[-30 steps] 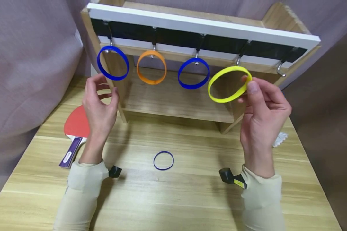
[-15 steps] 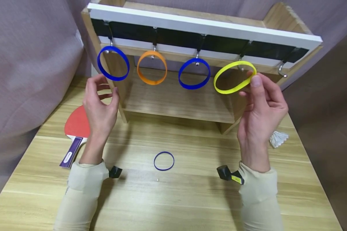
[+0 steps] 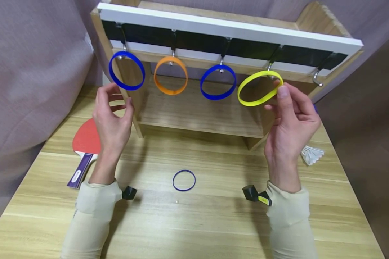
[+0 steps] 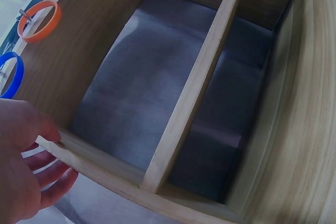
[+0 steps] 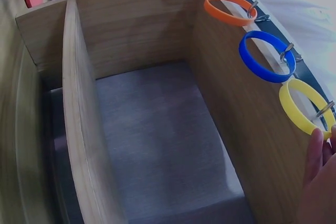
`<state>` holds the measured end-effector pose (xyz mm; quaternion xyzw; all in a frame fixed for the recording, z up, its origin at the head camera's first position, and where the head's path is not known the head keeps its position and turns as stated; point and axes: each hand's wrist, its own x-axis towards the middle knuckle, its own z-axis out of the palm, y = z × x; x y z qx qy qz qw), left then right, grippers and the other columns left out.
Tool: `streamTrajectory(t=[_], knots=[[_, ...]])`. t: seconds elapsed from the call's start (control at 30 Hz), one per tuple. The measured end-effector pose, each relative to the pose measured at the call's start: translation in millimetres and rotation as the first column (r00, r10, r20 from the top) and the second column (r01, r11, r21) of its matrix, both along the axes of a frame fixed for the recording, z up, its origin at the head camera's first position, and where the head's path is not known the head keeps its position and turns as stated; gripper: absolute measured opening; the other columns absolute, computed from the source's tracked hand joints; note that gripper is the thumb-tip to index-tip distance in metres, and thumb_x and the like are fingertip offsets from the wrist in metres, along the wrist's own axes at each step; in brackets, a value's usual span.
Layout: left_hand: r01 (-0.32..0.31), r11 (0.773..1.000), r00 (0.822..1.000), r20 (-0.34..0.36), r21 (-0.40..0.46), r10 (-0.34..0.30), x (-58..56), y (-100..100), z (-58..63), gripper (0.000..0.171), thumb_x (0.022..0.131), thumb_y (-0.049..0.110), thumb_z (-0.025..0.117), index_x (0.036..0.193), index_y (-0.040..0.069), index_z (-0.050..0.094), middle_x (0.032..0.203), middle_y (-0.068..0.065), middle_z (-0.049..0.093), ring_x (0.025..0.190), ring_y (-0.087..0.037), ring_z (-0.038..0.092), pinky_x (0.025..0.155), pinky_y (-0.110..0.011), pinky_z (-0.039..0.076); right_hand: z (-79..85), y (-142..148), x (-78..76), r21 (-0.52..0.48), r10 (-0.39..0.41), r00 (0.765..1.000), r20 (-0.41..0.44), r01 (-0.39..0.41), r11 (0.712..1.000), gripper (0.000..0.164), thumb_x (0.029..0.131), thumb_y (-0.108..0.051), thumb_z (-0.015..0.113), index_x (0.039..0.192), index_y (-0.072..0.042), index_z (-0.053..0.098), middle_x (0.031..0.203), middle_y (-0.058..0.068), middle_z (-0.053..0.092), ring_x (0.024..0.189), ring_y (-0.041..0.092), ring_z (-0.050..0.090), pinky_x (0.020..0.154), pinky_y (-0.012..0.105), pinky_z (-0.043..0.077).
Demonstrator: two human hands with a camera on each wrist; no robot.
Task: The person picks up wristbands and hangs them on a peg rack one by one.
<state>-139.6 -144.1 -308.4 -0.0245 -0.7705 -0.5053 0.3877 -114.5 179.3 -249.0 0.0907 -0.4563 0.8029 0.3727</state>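
My right hand (image 3: 290,129) pinches the right side of a yellow silicone wristband (image 3: 250,104) between thumb and index finger. In the right wrist view, the fourth hook's tip (image 5: 325,109) shows within the loop of the yellow wristband (image 5: 294,109). A blue wristband (image 3: 127,87), an orange wristband (image 3: 170,92) and another blue wristband (image 3: 218,97) hang from the hooks to its left. My left hand (image 3: 112,118) holds the left side panel of the wooden shelf (image 4: 100,169), thumb and fingers on opposite faces of its edge.
The fifth hook (image 3: 316,78) at the far right carries no band. A thin dark blue ring (image 3: 184,190) lies on the table (image 3: 214,223), near a tiny white bead (image 3: 177,201). A red table tennis paddle (image 3: 86,138) lies at left, a shuttlecock (image 3: 313,155) at right.
My right hand has raised the yellow wristband toward the fourth hook, then shifted it slightly left and down. My left hand has stayed in place on the shelf.
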Motion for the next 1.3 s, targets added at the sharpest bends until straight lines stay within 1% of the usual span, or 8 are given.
streamTrajectory(t=[0.43,0.63,0.73,0.83,0.93,1.07,1.2,1.3], knots=[[0.002,1.0,1.0,-0.009,0.01,-0.002,6.1,5.0,7.0,0.032,0.085,-0.007,0.065,0.116,-0.005,0.058,0.108,-0.012,0.063,0.093,-0.019,0.064,0.073,-0.03,0.06,-6.5,6.3,1.8,0.04,-0.07,0.997,0.044,0.069,0.997,0.025,0.088,0.001,0.07,0.109,0.013,0.066,0.112,0.029,0.064,0.089,0.034,0.064,0.061,0.029,0.059],[0.003,1.0,1.0,-0.006,0.011,-0.002,3.5,4.8,4.5,0.032,0.085,-0.007,0.065,0.116,-0.004,0.058,0.109,-0.01,0.063,0.095,-0.017,0.063,0.073,-0.025,0.059,-21.6,15.0,11.0,-0.002,-0.064,0.986,0.151,0.065,0.998,0.032,0.091,-0.011,0.07,0.11,0.014,0.065,0.113,0.028,0.064,0.091,0.035,0.063,0.06,0.03,0.059],[0.003,1.0,1.0,-0.011,0.017,-0.002,3.1,4.3,4.4,0.032,0.085,-0.007,0.065,0.116,-0.004,0.058,0.109,-0.01,0.062,0.095,-0.017,0.063,0.074,-0.024,0.059,-36.6,14.7,14.8,0.067,-0.025,0.965,0.262,0.008,0.998,0.037,0.096,-0.02,0.064,0.104,0.016,0.066,0.106,0.027,0.066,0.086,0.034,0.064,0.058,0.031,0.059],[0.004,1.0,1.0,-0.02,0.024,-0.003,4.2,4.8,6.5,0.032,0.085,-0.007,0.065,0.116,-0.005,0.058,0.108,-0.011,0.062,0.096,-0.017,0.063,0.074,-0.024,0.059,-54.8,10.2,16.5,0.192,0.053,0.908,0.416,-0.145,0.971,0.038,0.099,-0.022,0.059,0.097,0.015,0.067,0.095,0.025,0.069,0.075,0.031,0.067,0.056,0.032,0.059],[0.009,0.999,1.0,-0.024,0.031,-0.008,5.8,6.4,10.0,0.031,0.085,-0.007,0.065,0.115,-0.005,0.058,0.108,-0.012,0.062,0.097,-0.018,0.063,0.074,-0.024,0.059,-72.4,2.4,17.8,0.401,0.084,0.815,0.573,-0.368,0.839,0.035,0.1,-0.022,0.058,0.094,0.01,0.07,0.088,0.019,0.071,0.072,0.029,0.068,0.058,0.033,0.06],[0.013,0.999,1.0,-0.019,0.038,-0.012,7.9,8.1,13.1,0.03,0.085,-0.007,0.065,0.115,-0.005,0.058,0.108,-0.012,0.062,0.097,-0.018,0.063,0.075,-0.024,0.059,-92.5,-13.9,23.1,0.63,0.006,0.721,0.693,-0.609,0.483,0.024,0.096,-0.024,0.064,0.095,-0.002,0.073,0.082,0.007,0.072,0.07,0.029,0.068,0.059,0.035,0.06],[0.009,0.999,1.0,-0.016,0.036,-0.009,9.9,8.8,13.8,0.029,0.085,-0.007,0.065,0.114,-0.006,0.058,0.107,-0.013,0.062,0.096,-0.018,0.063,0.074,-0.024,0.059,-111.0,-34.4,29.6,0.728,-0.128,0.717,0.685,-0.668,0.154,0.013,0.091,-0.027,0.071,0.092,-0.015,0.074,0.077,-0.007,0.068,0.068,0.016,0.065,0.059,0.031,0.055],[0.005,1.0,1.0,-0.019,0.028,-0.004,10.8,8.7,13.7,0.029,0.085,-0.007,0.065,0.113,-0.007,0.058,0.106,-0.014,0.062,0.096,-0.019,0.063,0.074,-0.024,0.059,-122.8,-46.6,32.8,0.755,-0.2,0.737,0.646,-0.656,0.022,0.01,0.086,-0.03,0.075,0.087,-0.02,0.072,0.073,-0.014,0.064,0.067,0.005,0.06,0.062,0.027,0.051]])
